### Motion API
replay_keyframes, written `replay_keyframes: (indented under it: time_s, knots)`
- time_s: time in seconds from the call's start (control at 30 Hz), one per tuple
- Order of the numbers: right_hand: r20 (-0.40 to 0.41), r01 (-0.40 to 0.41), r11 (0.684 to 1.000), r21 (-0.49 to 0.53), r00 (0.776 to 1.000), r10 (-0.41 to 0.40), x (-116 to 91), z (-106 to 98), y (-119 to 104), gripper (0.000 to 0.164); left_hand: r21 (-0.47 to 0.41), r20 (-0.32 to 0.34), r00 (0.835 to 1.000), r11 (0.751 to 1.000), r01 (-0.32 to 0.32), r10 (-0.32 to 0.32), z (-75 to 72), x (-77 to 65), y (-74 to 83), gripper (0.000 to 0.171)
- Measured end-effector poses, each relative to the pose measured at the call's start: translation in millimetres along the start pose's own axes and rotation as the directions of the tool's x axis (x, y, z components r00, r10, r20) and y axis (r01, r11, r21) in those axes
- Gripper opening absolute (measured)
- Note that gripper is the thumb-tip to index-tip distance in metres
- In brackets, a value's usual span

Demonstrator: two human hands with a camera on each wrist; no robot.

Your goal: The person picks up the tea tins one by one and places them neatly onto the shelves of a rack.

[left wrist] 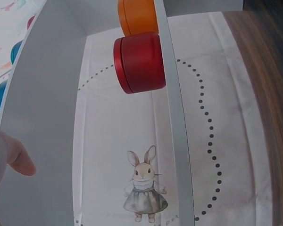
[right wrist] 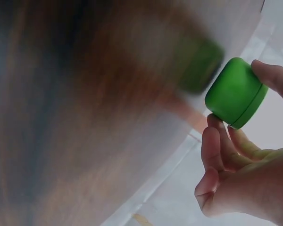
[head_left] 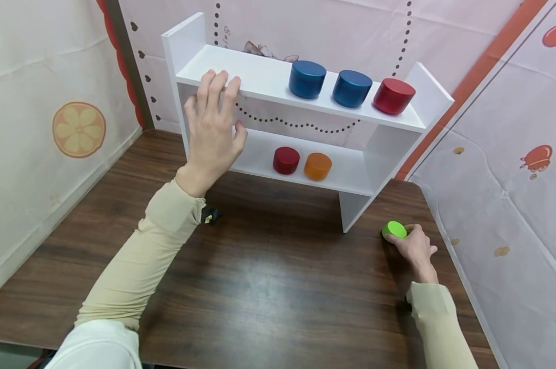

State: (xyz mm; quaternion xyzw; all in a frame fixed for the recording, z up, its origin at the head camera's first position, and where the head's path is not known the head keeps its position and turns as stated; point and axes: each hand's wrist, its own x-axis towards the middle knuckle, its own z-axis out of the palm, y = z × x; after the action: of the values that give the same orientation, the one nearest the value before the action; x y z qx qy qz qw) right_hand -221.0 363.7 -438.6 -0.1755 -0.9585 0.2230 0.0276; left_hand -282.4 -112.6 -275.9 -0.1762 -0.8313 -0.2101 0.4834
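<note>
At the right side of the table, my right hand (head_left: pixel 416 247) pinches a small green round tin (head_left: pixel 394 230) between thumb and fingers. In the right wrist view the green tin (right wrist: pixel 236 92) hangs close to the table, beside its blurred reflection; whether it touches the wood I cannot tell. My left hand (head_left: pixel 213 125) is raised at the left part of the white shelf's (head_left: pixel 254 72) top board, fingers spread and slightly bent, with nothing held. In the left wrist view only the thumb (left wrist: pixel 21 160) side of that hand shows, against the shelf board; contact is unclear.
Two blue tins (head_left: pixel 307 79) (head_left: pixel 352 88) and a red tin (head_left: pixel 394 96) stand on the top board. Below them, on the lower board, are another red tin (head_left: pixel 286 160) and an orange tin (head_left: pixel 317 166). Printed cloth walls (head_left: pixel 503 169) enclose the brown table (head_left: pixel 278 271).
</note>
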Motion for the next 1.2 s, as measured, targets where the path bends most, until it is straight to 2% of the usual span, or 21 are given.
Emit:
replay_keyframes:
  time_s: [0.27,0.43,0.53,0.7,1.2]
  knots:
    - [-0.042,0.079,0.995,0.057,0.996,-0.077,-11.9,-0.2,-11.0,0.072,0.005,-0.006,1.0,1.0,-0.005,0.005,0.8,-0.3,0.0,0.067]
    - [-0.092,0.137,0.987,0.084,0.987,-0.129,-19.2,-4.5,-23.2,0.069,0.044,-0.001,1.0,0.999,-0.006,0.006,0.8,0.0,-0.2,0.065]
    - [-0.125,0.183,0.978,0.1,0.977,-0.17,-24.5,-6.9,-29.9,0.065,0.055,0.003,1.0,0.998,-0.007,0.007,0.9,0.0,-0.2,0.065]
    - [-0.171,0.257,0.959,0.119,0.957,-0.235,-32.4,-11.0,-39.9,0.06,0.019,-0.002,1.0,1.0,0.001,-0.001,1.6,-0.4,-0.5,0.068]
    - [-0.21,0.398,0.898,0.186,0.909,-0.36,-58.8,-36.2,-73.0,0.055,0.01,-0.009,1.0,1.0,0.004,-0.004,2.6,-0.3,-0.1,0.067]
